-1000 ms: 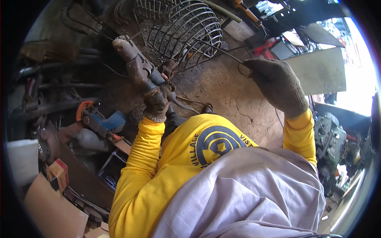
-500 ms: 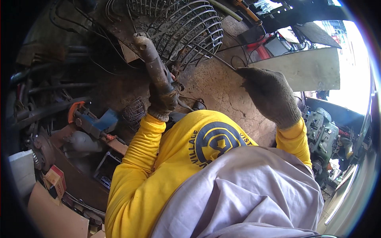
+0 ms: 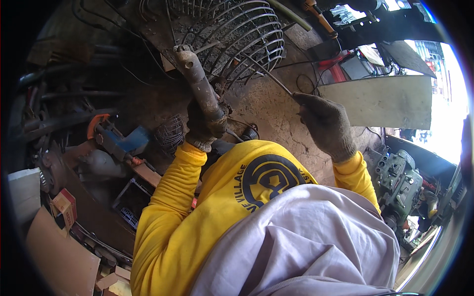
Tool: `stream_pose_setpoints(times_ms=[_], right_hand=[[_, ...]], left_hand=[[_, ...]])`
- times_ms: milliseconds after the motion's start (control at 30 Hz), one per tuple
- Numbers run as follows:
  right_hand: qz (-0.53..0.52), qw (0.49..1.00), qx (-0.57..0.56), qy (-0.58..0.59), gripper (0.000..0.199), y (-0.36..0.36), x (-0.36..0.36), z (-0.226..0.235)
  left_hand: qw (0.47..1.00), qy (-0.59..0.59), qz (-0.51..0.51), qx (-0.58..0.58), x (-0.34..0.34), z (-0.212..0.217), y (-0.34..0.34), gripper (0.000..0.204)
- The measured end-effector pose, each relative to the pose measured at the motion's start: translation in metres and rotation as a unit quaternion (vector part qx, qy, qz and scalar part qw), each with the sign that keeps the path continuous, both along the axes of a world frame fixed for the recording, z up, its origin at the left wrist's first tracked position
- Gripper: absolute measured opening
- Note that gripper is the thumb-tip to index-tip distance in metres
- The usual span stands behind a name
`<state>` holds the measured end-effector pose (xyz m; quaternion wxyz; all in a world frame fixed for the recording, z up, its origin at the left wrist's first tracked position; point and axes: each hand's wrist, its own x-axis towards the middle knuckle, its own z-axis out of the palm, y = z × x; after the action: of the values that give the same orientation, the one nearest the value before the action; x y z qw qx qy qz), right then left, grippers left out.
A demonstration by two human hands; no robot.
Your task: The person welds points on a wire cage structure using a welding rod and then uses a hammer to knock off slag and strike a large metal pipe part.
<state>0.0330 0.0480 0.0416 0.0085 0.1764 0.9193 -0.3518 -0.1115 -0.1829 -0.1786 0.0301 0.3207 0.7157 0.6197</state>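
Observation:
My left hand (image 3: 201,127), in a dark knit glove, is closed around a thick, rusty metal tube (image 3: 199,81). The tube tilts up and away, with a round hole near its far end. In my right hand (image 3: 326,123), also gloved and closed, is a thin metal rod (image 3: 270,75) that points away to the upper left. Beyond both hands lies a rounded cage of bent metal bars (image 3: 242,37); the rod's far end overlaps it in view, and whether they touch I cannot tell.
A blue and orange tool (image 3: 121,140) lies left, near cardboard boxes (image 3: 64,204) and a stack of metal bars (image 3: 74,123). A pale board (image 3: 380,101) stands far right, above a grey-green machine (image 3: 400,175). Cables cross the concrete floor (image 3: 276,111).
The view has shifted slightly. My right hand has moved a little left and nearer to me with the rod. My left hand keeps its hold on the tube.

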Motion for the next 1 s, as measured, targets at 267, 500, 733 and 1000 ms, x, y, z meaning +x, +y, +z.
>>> stream_pose_setpoints(times_ms=[267,500,733,1000], right_hand=[[0.028,0.999,0.043,0.012,0.031,-0.008,0.000,0.002],[-0.005,0.999,-0.021,0.037,0.031,-0.007,0.003,-0.027],[0.019,0.997,-0.005,0.074,0.032,-0.009,0.005,-0.033],[0.023,0.993,0.018,0.110,0.031,-0.006,0.009,-0.047]], left_hand=[[0.996,0.080,0.017,-0.021,-0.002,-0.007,0.000,0.055],[0.996,-0.066,-0.009,0.053,0.005,0.008,0.007,0.051],[0.952,-0.283,-0.052,0.105,0.004,-0.060,-0.012,0.048],[0.997,-0.051,-0.053,-0.006,-0.003,-0.047,-0.020,0.052]])
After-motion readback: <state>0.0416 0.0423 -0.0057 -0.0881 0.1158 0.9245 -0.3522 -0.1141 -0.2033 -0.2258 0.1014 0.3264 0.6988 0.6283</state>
